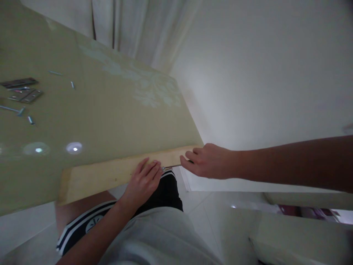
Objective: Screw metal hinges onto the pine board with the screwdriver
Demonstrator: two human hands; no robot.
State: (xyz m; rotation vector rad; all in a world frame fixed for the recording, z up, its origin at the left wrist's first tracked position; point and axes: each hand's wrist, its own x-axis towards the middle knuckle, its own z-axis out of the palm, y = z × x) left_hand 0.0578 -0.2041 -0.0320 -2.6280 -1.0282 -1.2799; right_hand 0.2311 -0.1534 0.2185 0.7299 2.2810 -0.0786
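A long pale wooden board [96, 175] lies along the near edge of the table, partly above my lap. My left hand [146, 176] grips the board near its middle, fingers over the top and thumb hidden. Just beyond the fingertips, a small shiny metal piece [163, 169], perhaps a screw, sits at the board's near edge. In my right hand [205, 161] is a screwdriver, its handle wrapped by curled fingers and mostly hidden. The thin screwdriver shaft [173, 166] points left, with its tip at the metal piece.
Several loose screws [30, 120] and metal hinges [26, 95] lie at the far left of the glossy green table [110, 121]. A white wall [261, 81] borders the table's right edge. Behind it hangs a pale curtain [143, 29].
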